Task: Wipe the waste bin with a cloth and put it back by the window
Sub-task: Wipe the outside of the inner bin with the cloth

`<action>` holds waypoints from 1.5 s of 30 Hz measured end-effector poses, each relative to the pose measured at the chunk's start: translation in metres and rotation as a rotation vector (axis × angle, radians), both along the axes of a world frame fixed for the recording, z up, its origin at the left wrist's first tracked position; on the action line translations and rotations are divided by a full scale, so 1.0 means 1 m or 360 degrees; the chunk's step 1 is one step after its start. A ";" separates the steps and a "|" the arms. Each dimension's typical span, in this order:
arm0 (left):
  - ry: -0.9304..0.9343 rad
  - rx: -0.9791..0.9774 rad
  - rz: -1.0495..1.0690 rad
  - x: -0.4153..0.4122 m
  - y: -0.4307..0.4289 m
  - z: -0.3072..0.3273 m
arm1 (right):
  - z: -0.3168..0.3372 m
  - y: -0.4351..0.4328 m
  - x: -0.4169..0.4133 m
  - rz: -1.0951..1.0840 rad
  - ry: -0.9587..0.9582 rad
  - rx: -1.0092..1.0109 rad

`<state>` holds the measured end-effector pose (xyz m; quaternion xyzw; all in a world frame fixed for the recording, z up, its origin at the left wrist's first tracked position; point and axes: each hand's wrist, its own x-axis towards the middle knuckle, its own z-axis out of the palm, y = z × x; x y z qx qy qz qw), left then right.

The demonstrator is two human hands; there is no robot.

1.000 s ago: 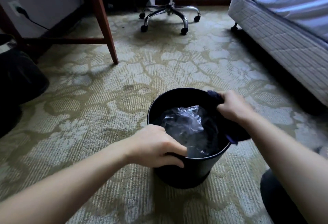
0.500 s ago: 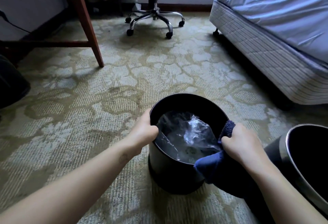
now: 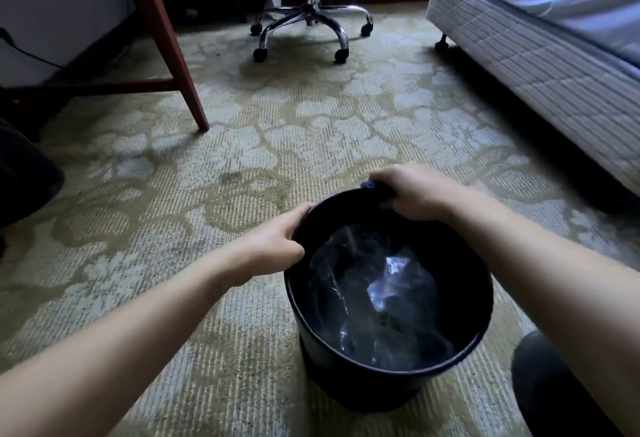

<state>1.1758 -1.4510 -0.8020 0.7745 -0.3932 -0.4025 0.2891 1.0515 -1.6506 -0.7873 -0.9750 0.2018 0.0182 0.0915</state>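
A round black waste bin (image 3: pixel 360 384) stands upright on the patterned carpet, with crumpled clear plastic (image 3: pixel 381 298) lying inside it. My left hand (image 3: pixel 277 239) grips the bin's left rim, fingers curled over the edge. On the far rim, my right hand (image 3: pixel 415 194) clutches a dark blue cloth (image 3: pixel 372 187) and presses it against the edge. Most of the cloth is hidden under that hand.
A red-brown wooden desk leg (image 3: pixel 173 55) stands at the left. An office chair's chrome wheeled base (image 3: pixel 308 24) is at the back. The bed (image 3: pixel 540 48) runs along the right. A dark object (image 3: pixel 20 173) sits at the far left, my dark-clad knee (image 3: pixel 554 388) at the lower right.
My right hand has carried the cloth from the bin's near right rim round to the far rim. My left hand stays on the left rim. The view shifted left, losing a second bin.
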 end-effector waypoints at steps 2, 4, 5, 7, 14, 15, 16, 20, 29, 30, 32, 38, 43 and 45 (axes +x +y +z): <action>-0.0046 0.0019 -0.0047 0.001 -0.002 0.002 | 0.002 0.020 0.028 0.0218 0.0007 -0.0121; -0.0075 0.0044 -0.0027 -0.001 -0.003 0.003 | 0.004 0.036 0.047 0.0434 0.0024 -0.0266; -0.0066 0.0052 0.0009 -0.004 -0.003 0.002 | 0.004 0.041 0.050 0.0466 0.0014 -0.0293; -0.0023 0.0052 0.0095 -0.010 -0.003 0.001 | 0.002 0.036 0.046 0.0360 -0.0013 -0.0223; 0.0020 0.0031 0.0261 -0.022 -0.003 0.000 | -0.001 -0.004 -0.047 -0.0437 -0.0066 0.0305; 0.0018 0.0022 0.0259 -0.025 -0.004 0.001 | -0.008 -0.001 -0.070 -0.0604 -0.0142 0.0352; 0.0011 0.0022 0.0258 -0.028 -0.004 0.003 | -0.016 0.007 -0.090 -0.0770 -0.0209 0.0409; -0.0058 0.0081 0.0238 -0.028 -0.008 0.001 | -0.031 0.060 -0.136 -0.1216 -0.0604 0.0812; -0.0162 -0.0045 0.0365 -0.048 -0.015 -0.007 | -0.035 0.188 -0.173 -0.1752 -0.1191 0.1656; -0.0173 -0.0081 0.0404 -0.050 -0.013 -0.007 | -0.033 0.193 -0.175 -0.1769 -0.1261 0.1700; -0.0213 -0.0136 0.0495 -0.053 -0.009 -0.010 | -0.024 0.203 -0.183 -0.1748 -0.1362 0.1803; 0.0018 -0.0170 0.0654 -0.076 0.012 -0.010 | 0.007 0.216 -0.208 -0.1588 -0.1523 0.2162; 0.1066 0.0239 0.0710 -0.086 0.051 -0.010 | 0.002 0.195 -0.244 -0.1725 -0.1544 0.1891; 0.1202 0.0156 0.0748 -0.094 0.053 -0.010 | -0.016 0.183 -0.258 -0.1800 -0.1386 0.1803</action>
